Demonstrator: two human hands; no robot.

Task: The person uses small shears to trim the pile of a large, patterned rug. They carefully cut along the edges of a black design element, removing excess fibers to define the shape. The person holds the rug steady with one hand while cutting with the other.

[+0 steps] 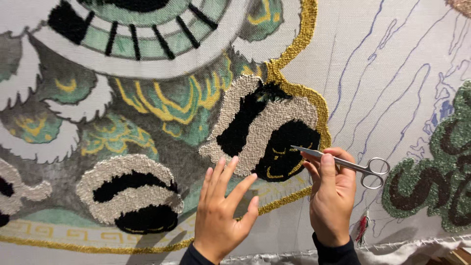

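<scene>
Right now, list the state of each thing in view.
Left hand: open, fingers spread flat on the canvas.
Right hand: gripping the scissors.
Scissors: blades closed, tip at the black patch.
Black patch: tufted.
Canvas: partly tufted, outlines bare.

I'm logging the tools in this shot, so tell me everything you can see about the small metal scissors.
The small silver metal scissors lie nearly level in the right hand, pinched along the shank between thumb and fingers. The slim blades look closed, and their pointed tip rests at the black tufted patch of the stretched grey canvas. Two round finger loops stick out to the right, with no fingers through them. The left hand does not touch them.
</scene>
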